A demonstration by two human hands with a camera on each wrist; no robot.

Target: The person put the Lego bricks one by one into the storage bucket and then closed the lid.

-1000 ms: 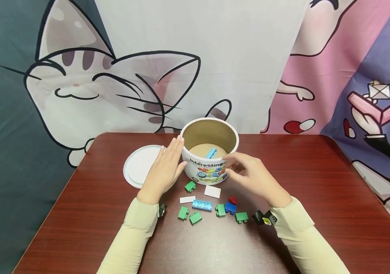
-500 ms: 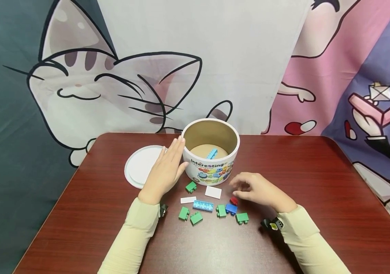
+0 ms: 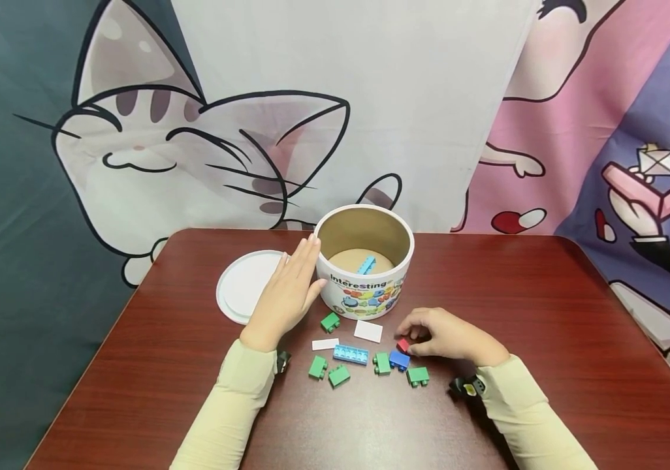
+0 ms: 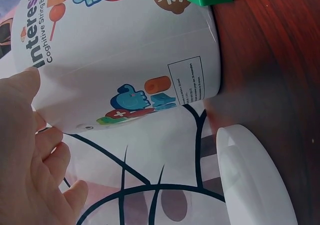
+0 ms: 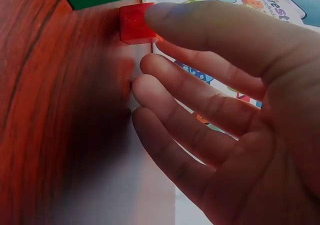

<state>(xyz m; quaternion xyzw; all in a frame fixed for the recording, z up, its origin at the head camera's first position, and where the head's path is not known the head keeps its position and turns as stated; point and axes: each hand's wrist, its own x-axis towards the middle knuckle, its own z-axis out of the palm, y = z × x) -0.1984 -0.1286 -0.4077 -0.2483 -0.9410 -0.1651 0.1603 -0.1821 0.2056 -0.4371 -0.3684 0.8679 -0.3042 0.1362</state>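
rt grip (image 3: 445, 335) pinches red blk (image 5: 133, 24), part hidden behind thumb (image 5: 210, 27).

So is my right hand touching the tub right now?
Apart. The head view shows a strip of tabletop between the right hand and the tub.

Left hand (image 3: 283, 294): fingers straight, pointing towards the worktop's (image 3: 135, 378) far edge, thumb spread away. Right hand (image 3: 443, 336): farther from that edge, nearer the right one, thumb and forefinger pinching, remaining fingers bent. Both forearms slant inward, wrists apart.
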